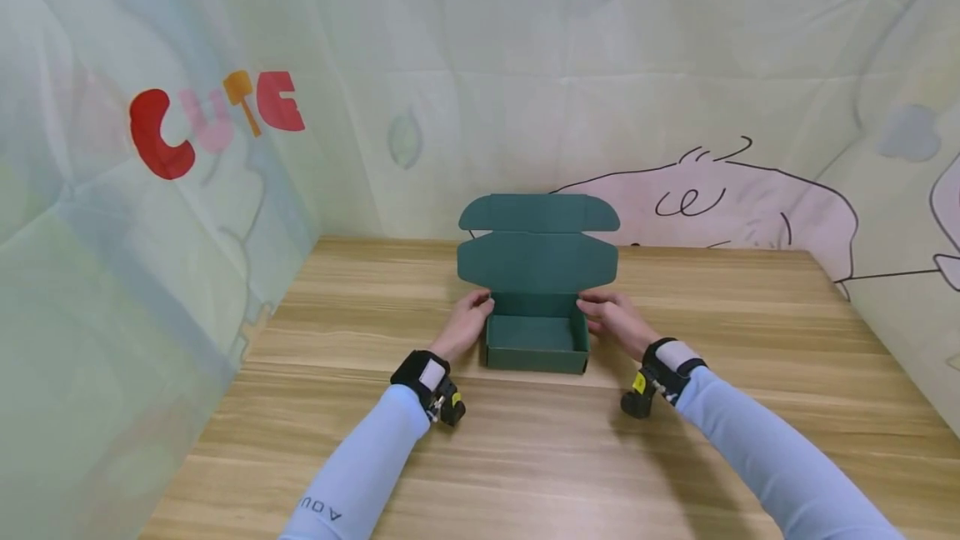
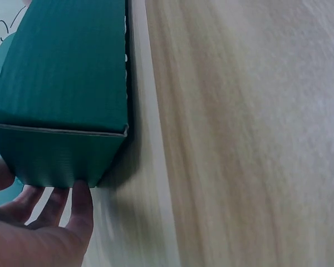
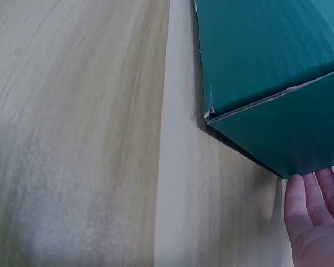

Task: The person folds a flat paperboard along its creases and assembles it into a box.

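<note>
A printed backdrop (image 1: pixel 480 65) stands behind the desk (image 1: pixel 525 457), which the head view shows stretching beside and before a green box (image 1: pixel 536 361), its lid (image 1: pixel 537 261) raised. In the left wrist view, the left hand (image 1: pixel 467 325) has thumb and fingers (image 2: pixel 80 208) gripping one end wall, seemingly light, stiff cardboard that could crease. In the right wrist view, the right hand (image 1: pixel 618 325) holds the opposite end's rear edge, a sound grip.
</note>
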The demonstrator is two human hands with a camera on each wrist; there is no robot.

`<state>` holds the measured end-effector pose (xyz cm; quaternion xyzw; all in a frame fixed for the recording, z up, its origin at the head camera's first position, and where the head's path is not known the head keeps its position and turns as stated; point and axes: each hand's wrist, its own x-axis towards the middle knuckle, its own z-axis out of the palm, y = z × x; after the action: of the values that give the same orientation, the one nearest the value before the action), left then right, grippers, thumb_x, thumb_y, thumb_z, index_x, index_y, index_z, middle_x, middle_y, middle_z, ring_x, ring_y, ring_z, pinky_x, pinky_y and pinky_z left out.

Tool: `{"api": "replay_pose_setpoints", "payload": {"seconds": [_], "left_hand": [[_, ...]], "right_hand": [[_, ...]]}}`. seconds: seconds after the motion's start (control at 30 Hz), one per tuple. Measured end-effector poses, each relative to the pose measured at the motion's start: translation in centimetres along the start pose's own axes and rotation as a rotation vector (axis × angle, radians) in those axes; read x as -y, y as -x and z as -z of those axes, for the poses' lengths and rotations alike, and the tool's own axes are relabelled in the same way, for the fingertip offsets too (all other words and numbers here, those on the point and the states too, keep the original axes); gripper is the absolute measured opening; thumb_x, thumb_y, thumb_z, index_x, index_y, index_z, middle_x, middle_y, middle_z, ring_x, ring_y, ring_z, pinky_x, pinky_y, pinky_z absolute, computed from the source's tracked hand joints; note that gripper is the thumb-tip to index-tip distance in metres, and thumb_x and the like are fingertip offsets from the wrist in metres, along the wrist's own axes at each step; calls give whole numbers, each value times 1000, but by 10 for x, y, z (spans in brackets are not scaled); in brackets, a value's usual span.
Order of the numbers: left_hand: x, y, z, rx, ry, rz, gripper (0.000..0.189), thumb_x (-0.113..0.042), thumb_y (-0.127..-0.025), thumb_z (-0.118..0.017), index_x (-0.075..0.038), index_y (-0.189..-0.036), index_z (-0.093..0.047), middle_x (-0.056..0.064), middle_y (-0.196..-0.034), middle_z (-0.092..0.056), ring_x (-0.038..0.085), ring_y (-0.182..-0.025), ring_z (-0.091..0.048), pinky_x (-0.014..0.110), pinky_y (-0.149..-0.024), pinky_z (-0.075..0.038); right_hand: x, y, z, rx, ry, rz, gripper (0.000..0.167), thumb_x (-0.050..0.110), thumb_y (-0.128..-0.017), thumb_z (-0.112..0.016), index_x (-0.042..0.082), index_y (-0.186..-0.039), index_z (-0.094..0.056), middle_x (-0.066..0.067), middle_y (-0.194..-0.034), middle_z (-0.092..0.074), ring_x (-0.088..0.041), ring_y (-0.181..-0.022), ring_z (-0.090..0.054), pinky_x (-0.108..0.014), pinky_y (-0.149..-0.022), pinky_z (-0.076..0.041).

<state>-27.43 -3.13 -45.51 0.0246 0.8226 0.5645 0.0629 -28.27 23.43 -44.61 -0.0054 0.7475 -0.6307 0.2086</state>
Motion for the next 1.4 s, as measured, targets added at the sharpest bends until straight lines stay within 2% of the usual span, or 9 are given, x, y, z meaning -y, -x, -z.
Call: {"api": "replay_pose_setpoints", "payload": {"seconds": [0.5, 0.8, 0.9, 1.0, 1.1, 1.2, 1.4], "left_hand": [[3, 0, -3, 6, 58, 19, 43, -20, -103, -42, -1, -141, -45, 18, -140, -49, 31, -129, -47, 45, -109, -38], [0, 1, -3, -3, 65, 20, 42, -19, -102, -42, -2, -140, -46, 18, -139, -50, 31, -128, -47, 45, -108, -38], [1, 1, -3, -5, 69, 19, 41, -18, -102, -42, -1, -140, -46, 18, -138, -50, 32, -127, -47, 45, -108, -38], [1, 1, -3, -6, 74, 20, 41, -17, -102, -42, 0, -139, -46, 19, -138, -50, 32, -127, -47, 45, -108, -38], [2, 0, -4, -7, 79, 23, 41, -18, -102, -42, -1, -139, -46, 18, -138, -50, 32, -127, -47, 45, -108, -38], [3, -1, -5, -14, 84, 23, 41, -18, -102, -43, 0, -139, -47, 19, -138, -50, 32, -127, -47, 45, -109, -38], [4, -1, -6, -29, 84, 25, 39, -17, -102, -43, 0, -136, -48, 19, -137, -51, 32, -127, -47, 44, -109, -38]], "right_hand": [[-4, -2, 4, 18, 4, 11, 57, 24, -103, -44, -8, -147, -28, -23, -153, -25, -32, -136, -32, -48, -117, -26], [-4, -3, 6, 22, 22, 16, 55, 24, -103, -44, -9, -146, -30, -24, -150, -29, -31, -131, -37, -47, -116, -29], [-4, -4, 6, 16, 32, 19, 55, 24, -103, -45, -10, -145, -32, -23, -147, -32, -27, -125, -41, -40, -111, -36], [-5, -4, 6, 1, 37, 24, 55, 23, -102, -46, -10, -143, -34, -21, -142, -36, -20, -116, -46, -28, -100, -44], [-5, -4, 5, -13, 39, 28, 55, 24, -102, -47, -11, -143, -35, -20, -139, -38, -17, -112, -48, -22, -93, -46], [-5, -4, 5, -23, 37, 19, 55, 24, -102, -48, -11, -143, -35, -20, -141, -37, -19, -115, -47, -24, -96, -46], [-5, -5, 3, -30, 34, 8, 56, 25, -102, -47, -11, -143, -34, -24, -147, -33, -27, -124, -44, -40, -110, -39]]}}
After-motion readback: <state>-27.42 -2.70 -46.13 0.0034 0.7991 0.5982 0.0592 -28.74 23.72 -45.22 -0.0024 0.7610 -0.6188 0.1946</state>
